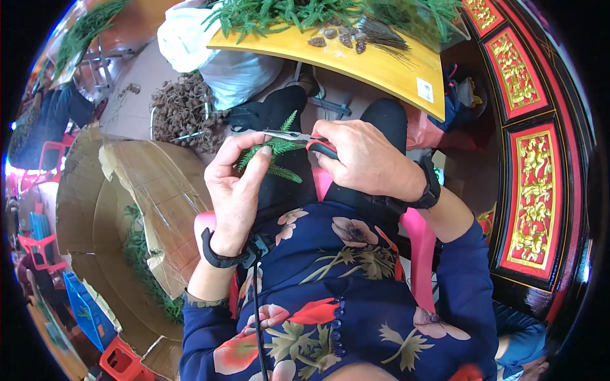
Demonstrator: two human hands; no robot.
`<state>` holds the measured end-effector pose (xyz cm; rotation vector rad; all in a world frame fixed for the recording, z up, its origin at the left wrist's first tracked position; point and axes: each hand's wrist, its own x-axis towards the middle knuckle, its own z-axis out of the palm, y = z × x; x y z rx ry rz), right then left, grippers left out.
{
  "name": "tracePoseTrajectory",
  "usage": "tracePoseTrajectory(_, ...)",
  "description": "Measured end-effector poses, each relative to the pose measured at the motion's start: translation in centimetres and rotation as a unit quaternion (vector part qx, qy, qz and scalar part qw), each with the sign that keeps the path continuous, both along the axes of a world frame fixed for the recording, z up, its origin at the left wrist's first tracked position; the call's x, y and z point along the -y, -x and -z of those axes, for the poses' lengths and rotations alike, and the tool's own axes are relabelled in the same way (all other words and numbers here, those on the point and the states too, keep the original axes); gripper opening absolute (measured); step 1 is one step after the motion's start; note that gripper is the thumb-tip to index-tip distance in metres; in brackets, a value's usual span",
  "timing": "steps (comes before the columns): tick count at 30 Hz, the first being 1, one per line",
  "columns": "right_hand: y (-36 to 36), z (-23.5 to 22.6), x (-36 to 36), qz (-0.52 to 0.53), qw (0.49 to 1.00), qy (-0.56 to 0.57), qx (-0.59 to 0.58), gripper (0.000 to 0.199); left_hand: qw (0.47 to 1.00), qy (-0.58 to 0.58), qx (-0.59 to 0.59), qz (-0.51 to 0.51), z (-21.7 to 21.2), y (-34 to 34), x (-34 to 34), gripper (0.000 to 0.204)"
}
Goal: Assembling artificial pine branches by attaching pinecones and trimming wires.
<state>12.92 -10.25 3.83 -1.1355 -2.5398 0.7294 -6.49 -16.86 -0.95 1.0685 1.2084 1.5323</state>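
Note:
My right hand (372, 155) is closed around the red and black handles of a pair of needle-nose pliers (323, 148). The metal jaws point left, across a green artificial pine sprig (286, 173) with several short needled branches. Between thumb and forefinger, my left hand (230, 190) pinches the sprig close to the tips of the jaws. Both hands are held above my lap. Whether the jaws grip a stem or wire there is too small to make out.
A yellow table (298, 51) ahead bears green sprigs (286, 14), pine cones (346, 38) and a bundle of dark wires (384, 37). A heap of brown pine cones (182, 109), a white sack (244, 76) and an open cardboard box (95, 209) with greenery stand left. Carved red-gold panels (532, 197) line the right.

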Motion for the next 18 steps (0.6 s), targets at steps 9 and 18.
tracePoseTrajectory(9, 0.4, 0.4, -0.5, -0.017, 1.000, 0.022, 0.014, 0.018, 1.000, 0.002, 0.021, -0.007, 0.3, 0.2, -0.2, 0.017)
tracePoseTrajectory(18, 1.0, 1.0, -1.7, 0.005, 0.988, -0.138, 0.066, 0.014, 0.983, 0.131, 0.120, 0.049, -0.3, 0.5, -0.7, 0.020)
